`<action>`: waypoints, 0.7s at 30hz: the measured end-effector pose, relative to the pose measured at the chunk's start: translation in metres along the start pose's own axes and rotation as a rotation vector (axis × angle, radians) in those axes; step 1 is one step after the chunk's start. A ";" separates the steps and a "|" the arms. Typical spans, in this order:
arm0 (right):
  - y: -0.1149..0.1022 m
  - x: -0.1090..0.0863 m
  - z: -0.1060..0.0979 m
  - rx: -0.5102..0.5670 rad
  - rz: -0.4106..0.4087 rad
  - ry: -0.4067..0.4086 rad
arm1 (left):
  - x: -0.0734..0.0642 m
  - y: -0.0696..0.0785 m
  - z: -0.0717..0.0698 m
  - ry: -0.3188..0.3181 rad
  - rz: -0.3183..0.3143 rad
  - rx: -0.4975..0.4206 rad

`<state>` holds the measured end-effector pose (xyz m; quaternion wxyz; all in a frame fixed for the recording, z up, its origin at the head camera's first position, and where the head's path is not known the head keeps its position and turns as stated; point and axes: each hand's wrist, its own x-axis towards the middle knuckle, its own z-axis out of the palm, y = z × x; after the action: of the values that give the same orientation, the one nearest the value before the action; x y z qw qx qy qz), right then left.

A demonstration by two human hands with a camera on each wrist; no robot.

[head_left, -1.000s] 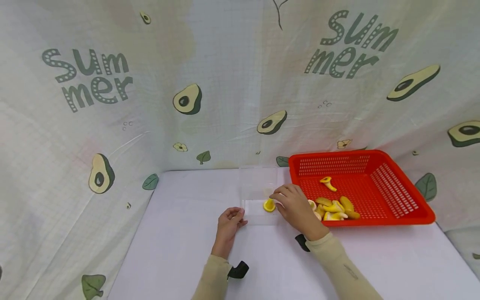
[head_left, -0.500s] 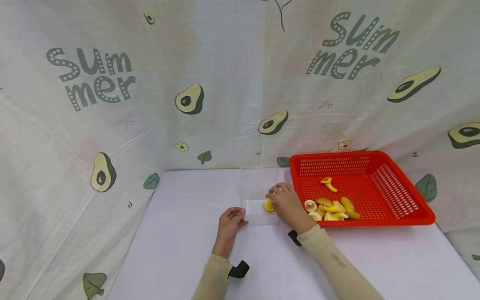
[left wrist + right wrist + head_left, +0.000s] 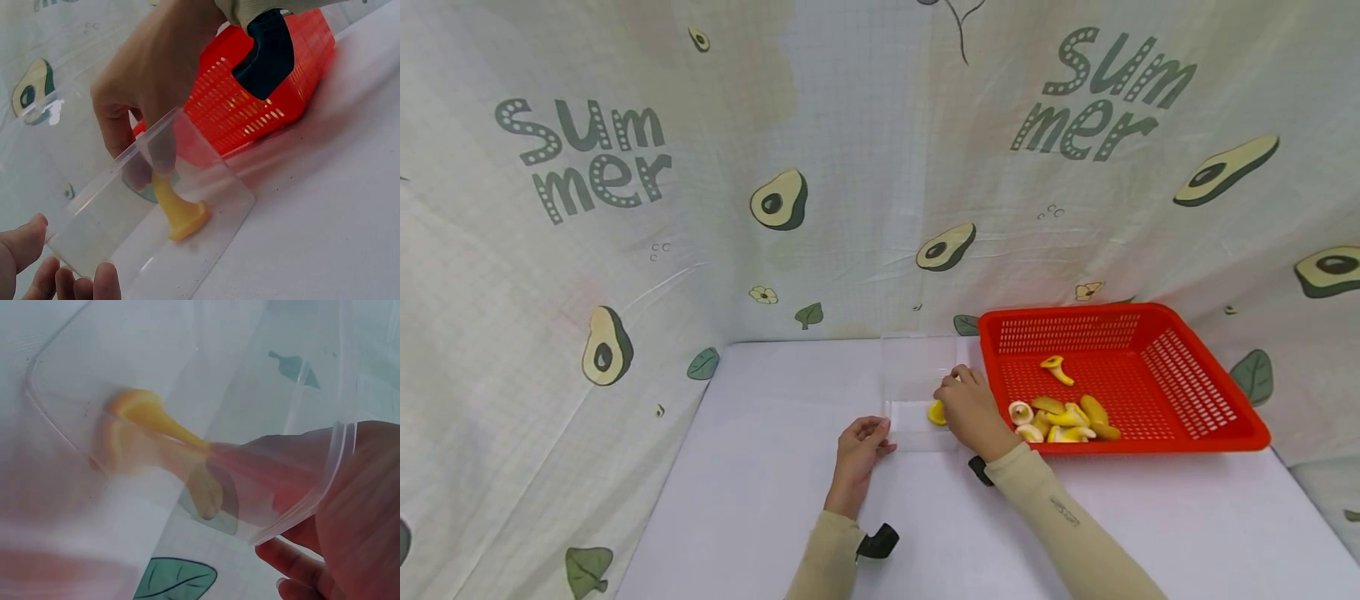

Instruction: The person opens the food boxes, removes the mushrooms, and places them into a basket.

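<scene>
A clear plastic box point(image 3: 910, 440) with its lid raised at the back stands on the table. Inside it, a yellow trumpet-shaped mushroom point(image 3: 181, 215) has its wide cap down on the floor and its stem up. My right hand point(image 3: 973, 412) reaches over the box's wall and pinches the stem's upper end between thumb and finger. At the box's left side, my left hand point(image 3: 859, 457) holds the rim between thumb and fingers. Through the clear wall the mushroom point(image 3: 140, 406) shows again in the right wrist view, with a blurred yellow shape below it.
Right of the box, a red plastic basket point(image 3: 1195, 442) holds several yellow, brownish and white mushrooms point(image 3: 1067, 417) near its front left. A single yellow mushroom point(image 3: 1057, 368) lies farther back in it. A printed cloth point(image 3: 850, 167) hangs behind the white table point(image 3: 760, 467).
My right hand has shifted slightly left and lower over the box, uncovering the white mushrooms at the basket's left end. The left hand keeps its place on the box.
</scene>
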<state>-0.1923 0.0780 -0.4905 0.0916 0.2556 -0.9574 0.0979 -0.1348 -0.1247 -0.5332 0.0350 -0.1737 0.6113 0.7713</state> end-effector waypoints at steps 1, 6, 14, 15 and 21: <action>0.000 0.001 0.000 0.004 0.008 -0.009 | 0.000 0.000 0.000 0.001 -0.001 0.001; -0.003 0.002 0.001 0.001 0.028 0.003 | -0.001 0.001 0.001 0.007 0.000 0.001; -0.006 0.001 0.000 -0.022 0.041 0.055 | -0.002 0.001 0.001 0.003 0.002 -0.006; -0.006 0.000 0.000 -0.018 0.041 0.055 | -0.002 0.001 0.001 0.001 0.007 -0.007; -0.005 -0.002 0.000 -0.017 0.022 0.075 | -0.001 0.000 0.001 0.002 0.013 -0.006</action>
<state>-0.1877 0.0747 -0.4904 0.1283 0.2404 -0.9569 0.1001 -0.1340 -0.1238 -0.5324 0.0289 -0.1705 0.6103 0.7731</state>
